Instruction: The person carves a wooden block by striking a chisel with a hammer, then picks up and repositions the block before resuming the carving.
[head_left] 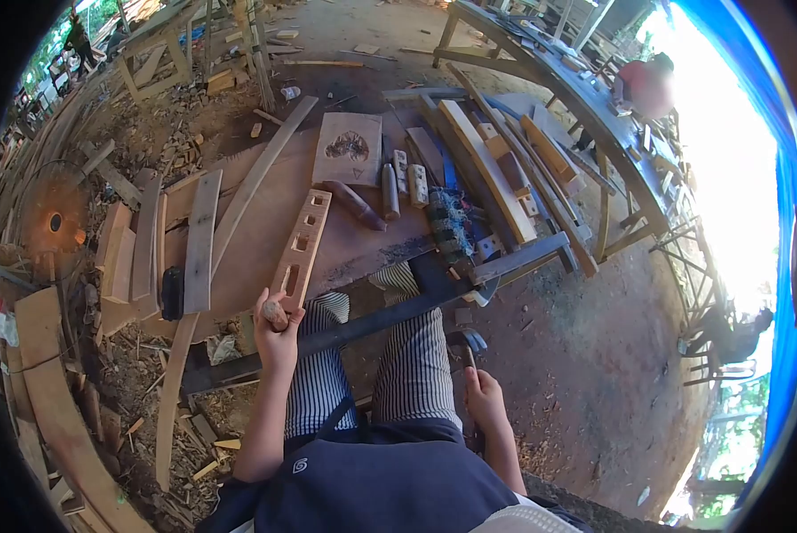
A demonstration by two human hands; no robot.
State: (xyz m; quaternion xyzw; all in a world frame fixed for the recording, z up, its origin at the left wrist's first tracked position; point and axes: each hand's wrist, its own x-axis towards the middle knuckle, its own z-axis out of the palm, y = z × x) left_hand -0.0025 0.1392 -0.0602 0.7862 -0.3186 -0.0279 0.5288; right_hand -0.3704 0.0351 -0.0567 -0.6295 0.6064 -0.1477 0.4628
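Note:
My left hand (277, 322) is closed around the near end of a wooden piece (304, 238) with several rectangular holes cut in it. That piece slants away from me over the brown work surface (243, 266). Down at my right side, my right hand (485, 395) grips a hammer (467, 340) by its handle, head up, beyond the edge of the work surface. Past the holed piece lie a dark wooden mallet-like cylinder (355, 205), a metal cylinder (390, 191) and a square board (347, 149) with a dark carved or burnt pattern.
Long wooden bars (487, 169) lie at the right of the work surface, planks (203, 240) at its left. A dark rail (363, 330) crosses above my legs. A person (647, 87) is by a long table (585, 98); another person (741, 336) sits far right.

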